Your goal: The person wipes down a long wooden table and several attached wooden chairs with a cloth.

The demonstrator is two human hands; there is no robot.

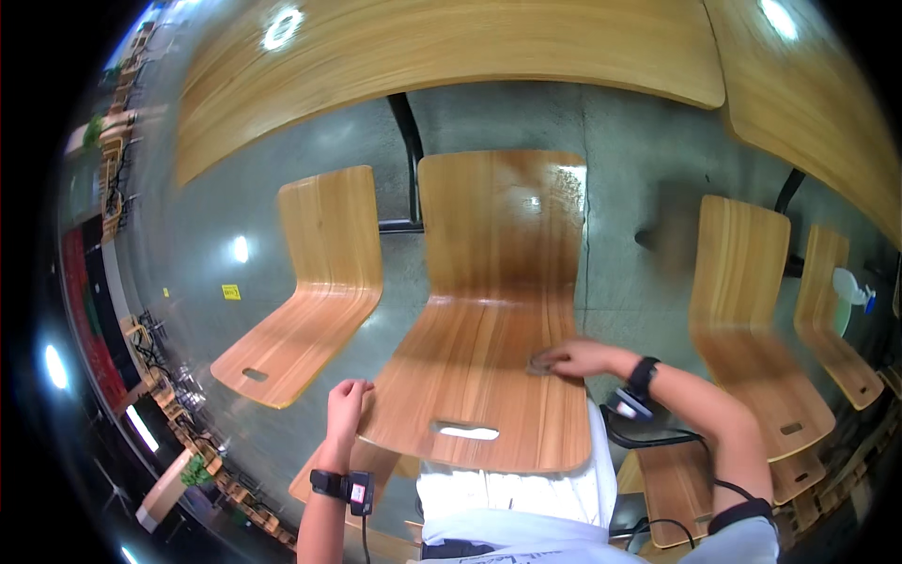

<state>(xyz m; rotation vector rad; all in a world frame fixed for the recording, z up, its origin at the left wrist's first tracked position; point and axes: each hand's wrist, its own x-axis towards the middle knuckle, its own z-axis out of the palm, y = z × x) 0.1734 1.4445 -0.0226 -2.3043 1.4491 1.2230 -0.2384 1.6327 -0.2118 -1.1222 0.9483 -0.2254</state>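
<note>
A bentwood chair (504, 243) with a glossy wood-grain shell stands directly before me, its slotted panel (472, 395) nearest my body. My right hand (581, 357) presses a small grey pad (541, 364) against the right side of this panel. Blur and the fingers partly hide the pad, so its material is unclear. At the panel's left edge, my left hand (345, 405) has its fingers curled around the rim. Wet-looking shine and a darker patch show on the far panel of the chair.
Similar chairs stand to the left (328, 247) and right (740, 268). Wood-topped tables (451, 49) run across the far side, with a black metal leg (405, 134) below. A clear plastic bottle with a blue part (849, 287) rests on the far-right chair. Cables hang by my wrists.
</note>
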